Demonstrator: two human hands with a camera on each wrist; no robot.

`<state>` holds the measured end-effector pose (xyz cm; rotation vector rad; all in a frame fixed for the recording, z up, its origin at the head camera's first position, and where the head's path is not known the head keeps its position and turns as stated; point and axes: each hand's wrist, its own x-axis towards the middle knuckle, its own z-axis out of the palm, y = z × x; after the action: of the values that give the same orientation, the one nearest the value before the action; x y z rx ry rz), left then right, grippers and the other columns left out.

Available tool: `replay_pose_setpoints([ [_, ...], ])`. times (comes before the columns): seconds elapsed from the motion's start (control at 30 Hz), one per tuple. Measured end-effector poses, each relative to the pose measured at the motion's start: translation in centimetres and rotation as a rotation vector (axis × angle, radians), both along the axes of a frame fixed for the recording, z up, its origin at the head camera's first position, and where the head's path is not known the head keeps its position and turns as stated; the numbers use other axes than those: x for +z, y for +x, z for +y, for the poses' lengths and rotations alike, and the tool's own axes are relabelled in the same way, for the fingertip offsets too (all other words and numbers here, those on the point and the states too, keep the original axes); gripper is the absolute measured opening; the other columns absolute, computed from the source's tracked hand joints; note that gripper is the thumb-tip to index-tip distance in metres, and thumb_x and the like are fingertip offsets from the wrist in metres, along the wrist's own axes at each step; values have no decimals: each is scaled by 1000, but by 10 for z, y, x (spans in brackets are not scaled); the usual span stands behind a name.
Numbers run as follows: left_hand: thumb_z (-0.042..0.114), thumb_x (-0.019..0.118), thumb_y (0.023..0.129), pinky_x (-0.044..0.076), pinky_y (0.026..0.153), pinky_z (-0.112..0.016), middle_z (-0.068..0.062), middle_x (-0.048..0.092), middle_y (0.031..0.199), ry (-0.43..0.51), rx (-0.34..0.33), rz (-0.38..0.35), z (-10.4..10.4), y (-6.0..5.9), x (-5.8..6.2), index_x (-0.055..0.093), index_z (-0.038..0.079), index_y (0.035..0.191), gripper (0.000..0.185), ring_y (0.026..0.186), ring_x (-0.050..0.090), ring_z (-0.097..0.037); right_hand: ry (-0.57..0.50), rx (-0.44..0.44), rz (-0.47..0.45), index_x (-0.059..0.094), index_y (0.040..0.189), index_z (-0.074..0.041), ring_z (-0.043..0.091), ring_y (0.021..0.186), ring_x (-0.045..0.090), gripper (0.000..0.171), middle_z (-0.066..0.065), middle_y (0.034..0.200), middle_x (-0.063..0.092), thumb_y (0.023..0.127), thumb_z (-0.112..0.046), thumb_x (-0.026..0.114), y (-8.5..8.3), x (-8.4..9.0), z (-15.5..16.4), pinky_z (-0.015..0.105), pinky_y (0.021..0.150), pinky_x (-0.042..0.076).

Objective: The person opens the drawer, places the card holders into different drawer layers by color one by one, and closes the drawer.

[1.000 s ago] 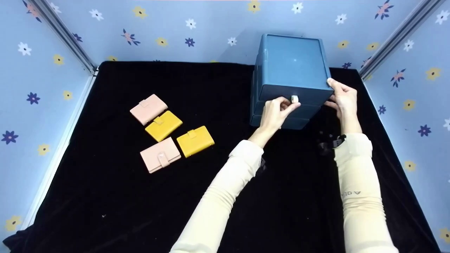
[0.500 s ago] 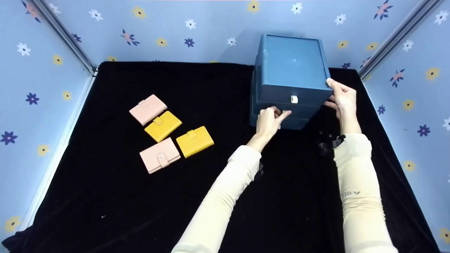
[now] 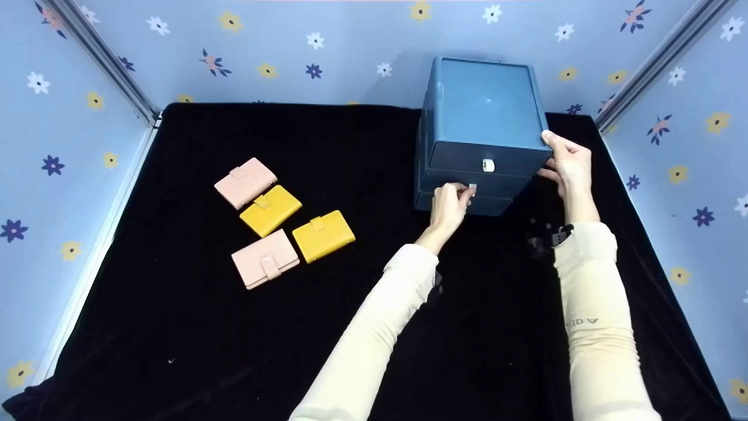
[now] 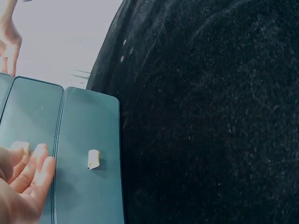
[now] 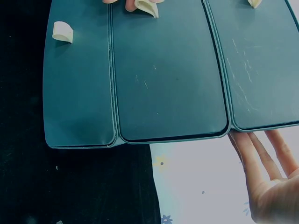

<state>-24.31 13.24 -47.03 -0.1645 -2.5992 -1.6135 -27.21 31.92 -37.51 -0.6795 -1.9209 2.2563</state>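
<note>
A blue three-drawer storage box (image 3: 491, 102) stands at the back right, its drawer fronts flush. My left hand (image 3: 447, 206) is at the middle drawer, thumb and fingertips pinching its small white pull tab (image 3: 472, 188). In the left wrist view, the left hand (image 4: 23, 179) partly hides that tab, and the bottom drawer's tab (image 4: 94, 159) shows beside it. Against the box's right side rests my right hand (image 3: 571, 164), its thumb at the top front corner. Seen from the right wrist, the right hand (image 5: 275, 186) has fairly straight fingers touching the side; their tips are hidden.
Two pink wallets (image 3: 245, 182) (image 3: 266, 259) and two yellow wallets (image 3: 270, 210) (image 3: 324, 235) lie on the black cloth (image 3: 193, 327) to the left. The top drawer has a white tab (image 3: 488, 165). Flower-patterned walls (image 3: 350, 47) enclose the back and sides.
My left hand has let go of the top drawer's tab and moved down to the middle drawer's tab, which it now pinches. The right hand stays on the box's side.
</note>
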Motion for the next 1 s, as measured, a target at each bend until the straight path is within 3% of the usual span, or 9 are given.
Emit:
replay_pose_setpoints([
  [0.37, 12, 64, 81, 41, 50, -9, 0, 65, 62, 95, 15, 104, -1, 11, -8, 71, 5, 78, 10, 51, 56, -2, -5, 11, 17, 65, 104, -6, 15, 65, 64, 43, 4, 85, 62, 67, -25, 77, 0, -1, 1, 28, 53, 52],
  [1.0, 10, 64, 81, 44, 52, -11, -6, 65, 64, 219, -76, 146, -10, 54, -21, 72, 3, 80, 11, 55, 62, -18, -15, 9, 23, 68, 95, -8, 15, 63, 64, 33, 4, 76, 64, 67, -24, 77, 0, -1, 0, 27, 51, 51],
])
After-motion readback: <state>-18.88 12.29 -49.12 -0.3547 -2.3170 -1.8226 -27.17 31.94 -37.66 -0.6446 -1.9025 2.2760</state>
